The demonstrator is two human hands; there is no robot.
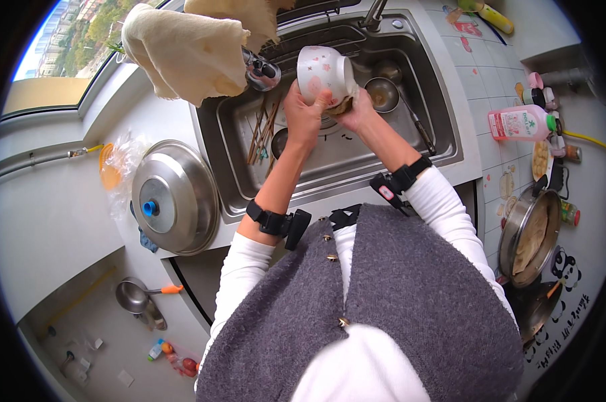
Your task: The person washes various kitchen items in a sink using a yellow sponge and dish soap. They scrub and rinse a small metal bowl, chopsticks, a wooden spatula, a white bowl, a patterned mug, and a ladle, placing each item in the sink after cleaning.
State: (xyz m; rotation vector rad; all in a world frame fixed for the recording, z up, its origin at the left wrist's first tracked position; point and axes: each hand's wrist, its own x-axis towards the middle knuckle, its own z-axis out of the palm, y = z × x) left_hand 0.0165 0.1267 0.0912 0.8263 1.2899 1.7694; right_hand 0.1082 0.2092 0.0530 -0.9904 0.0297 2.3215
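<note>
A white ceramic bowl [319,70] with pink prints is held tilted on its side over the stainless steel sink [313,178]. My left hand [303,113] grips it from the left, thumb along its lower side. My right hand [355,111] presses a brownish scrubbing cloth [342,106] against the bowl's underside; the right fingers are partly hidden. Below, several wooden chopsticks [262,128] lie in the sink's left part. To the right rests a metal ladle [381,95] with a black-ended handle, some murky liquid in its cup. A small dark round utensil [279,142] is partly covered by my left forearm.
The faucet [372,21] stands at the sink's back edge. Cream cloths [187,55] hang at upper left. A large steel lid [169,201] leans left of the sink. On the right are a pink detergent bottle [519,122] and a steel pan [506,241].
</note>
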